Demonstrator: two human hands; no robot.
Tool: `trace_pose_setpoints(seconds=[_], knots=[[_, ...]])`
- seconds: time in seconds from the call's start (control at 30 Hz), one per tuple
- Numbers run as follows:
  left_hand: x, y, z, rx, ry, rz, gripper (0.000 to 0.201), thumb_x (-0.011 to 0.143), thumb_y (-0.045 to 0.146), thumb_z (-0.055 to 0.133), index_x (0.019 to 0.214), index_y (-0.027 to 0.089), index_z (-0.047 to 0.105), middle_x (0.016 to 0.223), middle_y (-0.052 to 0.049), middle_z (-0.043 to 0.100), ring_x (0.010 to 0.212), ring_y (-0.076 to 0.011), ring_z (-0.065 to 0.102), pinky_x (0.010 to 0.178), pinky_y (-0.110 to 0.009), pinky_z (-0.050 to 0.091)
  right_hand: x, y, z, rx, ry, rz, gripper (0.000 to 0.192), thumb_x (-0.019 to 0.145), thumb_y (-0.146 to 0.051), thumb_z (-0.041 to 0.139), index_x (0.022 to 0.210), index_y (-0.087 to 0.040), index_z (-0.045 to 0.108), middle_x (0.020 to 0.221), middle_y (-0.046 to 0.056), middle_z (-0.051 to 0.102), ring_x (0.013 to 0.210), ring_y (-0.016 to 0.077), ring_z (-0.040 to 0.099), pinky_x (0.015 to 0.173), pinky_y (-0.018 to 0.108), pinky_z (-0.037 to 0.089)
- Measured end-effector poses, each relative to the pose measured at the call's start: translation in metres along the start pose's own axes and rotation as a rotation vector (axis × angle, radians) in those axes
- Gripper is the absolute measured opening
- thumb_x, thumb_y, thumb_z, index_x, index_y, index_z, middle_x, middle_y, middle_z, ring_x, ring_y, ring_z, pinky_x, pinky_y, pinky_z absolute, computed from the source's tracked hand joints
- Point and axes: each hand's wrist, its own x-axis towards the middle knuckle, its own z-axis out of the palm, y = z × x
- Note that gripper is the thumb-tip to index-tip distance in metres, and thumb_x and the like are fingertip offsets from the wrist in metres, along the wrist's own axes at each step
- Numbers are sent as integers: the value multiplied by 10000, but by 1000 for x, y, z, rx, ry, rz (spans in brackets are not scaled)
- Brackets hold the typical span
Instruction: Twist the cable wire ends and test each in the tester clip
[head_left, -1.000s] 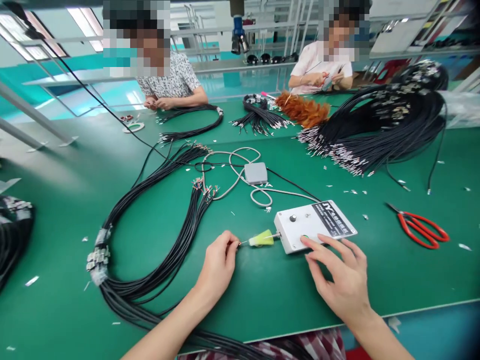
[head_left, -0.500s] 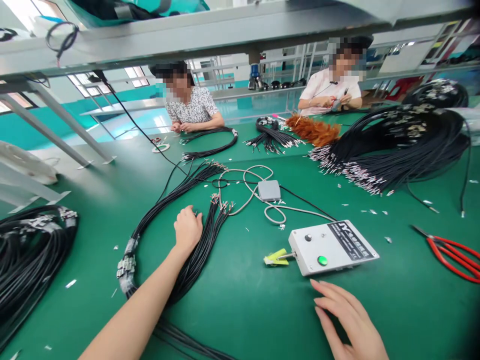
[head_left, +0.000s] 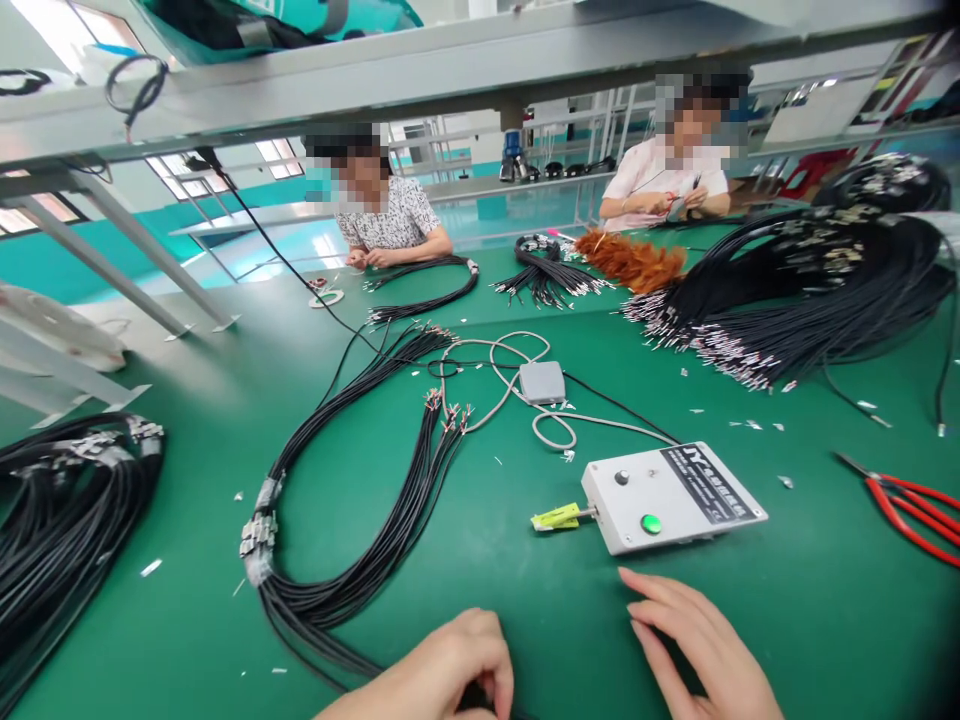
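Your left hand (head_left: 442,675) is curled at the near edge of the desk (head_left: 480,600), and its grip closes on a black cable from the looped cable bundle (head_left: 360,500) lying just to its left. Your right hand (head_left: 697,645) rests flat, fingers spread and holding nothing, just in front of the white test box (head_left: 671,497). The yellow-green clip (head_left: 556,517) at the left side of the box has no wire in it, so I judge this cable is not yet tested. Between your hands and the box the desk is free. Red scissors (head_left: 911,505) lie well apart to the right.
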Motion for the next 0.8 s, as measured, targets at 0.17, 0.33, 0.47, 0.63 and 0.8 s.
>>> trace_pose_setpoints(seconds=[0.17,0.33,0.47,0.63,0.8], knots=[[8,9,-11,-311,194,-164,57,916,198,456,869,224,475,782,28,510,737,-142,507,701,-226,423,6,-20,1,259,-37,328,109,896,-217,591,972,-237,667,1032,61,744,926,203,713,820,274,587],[31,19,3,-288,259,-75,119,943,291,474,1004,241,563,902,-13,593,840,-180,546,762,-260,422,23,-45,6,698,-132,791,217,936,-389,552,952,-217,683,841,48,733,756,176,707,738,258,579],[49,42,2,-300,257,38,140,944,257,484,929,232,622,882,-19,647,798,-173,579,739,-250,433,34,-51,2,921,-116,886,266,900,-453,599,886,-201,683,766,34,687,695,156,657,689,259,548],[60,47,5,-289,337,72,204,930,229,509,774,210,639,751,-14,636,695,-161,576,648,-242,426,35,-47,-4,1063,-58,971,259,887,-458,626,891,-205,683,709,10,661,675,129,600,681,247,490],[61,39,13,-338,422,5,182,887,249,568,727,200,640,692,-13,610,592,-151,552,554,-239,420,36,-48,0,1260,-36,1079,280,841,-461,685,875,-183,682,675,9,652,645,121,553,650,247,431]])
